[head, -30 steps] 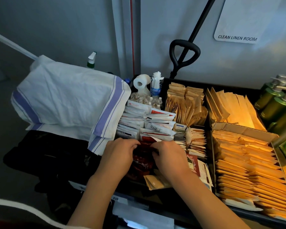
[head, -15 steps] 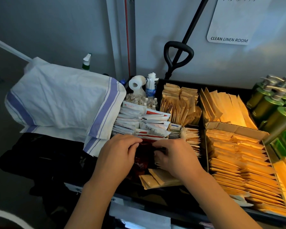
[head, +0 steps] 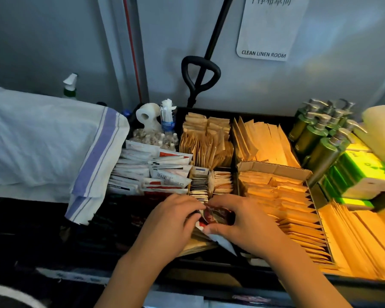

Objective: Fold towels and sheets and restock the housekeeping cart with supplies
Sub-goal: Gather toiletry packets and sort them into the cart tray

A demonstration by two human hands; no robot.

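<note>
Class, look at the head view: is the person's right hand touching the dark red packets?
Touching. In the head view the right hand curls its fingers over the dark red packets, thumb pressed beneath; no gap shows between them.

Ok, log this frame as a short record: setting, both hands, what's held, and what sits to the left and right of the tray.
setting: housekeeping cart tray below a "CLEAN LINEN ROOM" sign
left hand: fingers curled on dark red sachets
right hand: gripping the same sachets
left of tray: striped towel
right of tray: green pump bottles
</note>
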